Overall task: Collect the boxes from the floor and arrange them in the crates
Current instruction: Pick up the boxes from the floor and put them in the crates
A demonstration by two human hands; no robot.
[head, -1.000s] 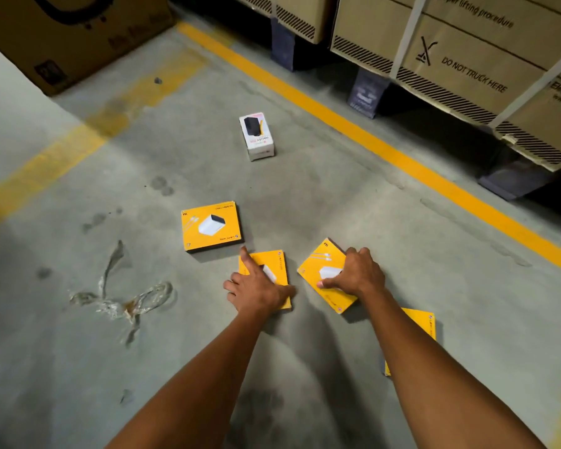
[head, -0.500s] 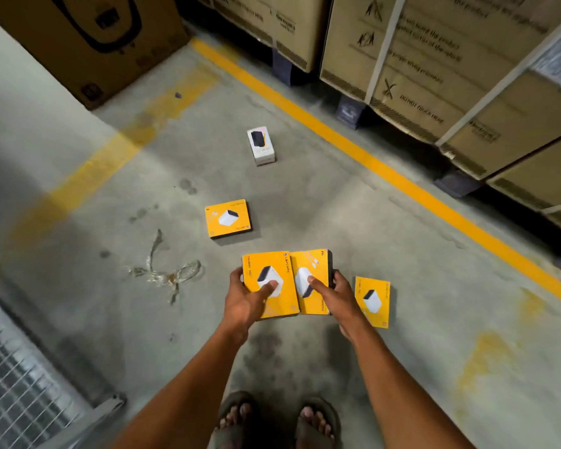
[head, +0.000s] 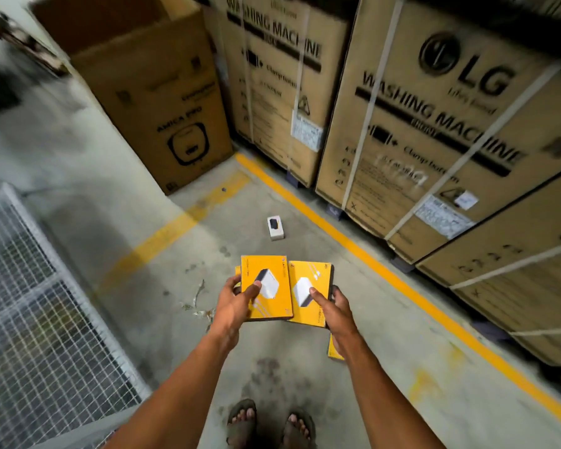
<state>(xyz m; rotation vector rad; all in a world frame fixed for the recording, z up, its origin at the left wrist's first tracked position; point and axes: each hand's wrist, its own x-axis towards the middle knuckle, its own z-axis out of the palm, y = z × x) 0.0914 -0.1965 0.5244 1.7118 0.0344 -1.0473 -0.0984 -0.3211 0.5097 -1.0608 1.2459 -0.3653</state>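
My left hand grips a flat yellow box, thumb on its top face. Beside it, my right hand grips a second yellow box the same way. Both boxes are held side by side above the floor, each printed with a white cube. A sliver of another yellow box peeks out behind the left one. A further yellow box lies on the floor, mostly hidden by my right wrist. A small white box with a dark picture lies farther ahead. A wire mesh crate stands at the left.
Tall strapped washing machine cartons line the right side behind a yellow floor line. An open brown carton stands ahead left. Crumpled clear plastic lies on the concrete. My sandalled feet are at the bottom.
I lifted both yellow boxes off the floor and stood up. The view tilted upward, bringing the cartons and the mesh crate into sight; the boxes on the floor now look farther away.
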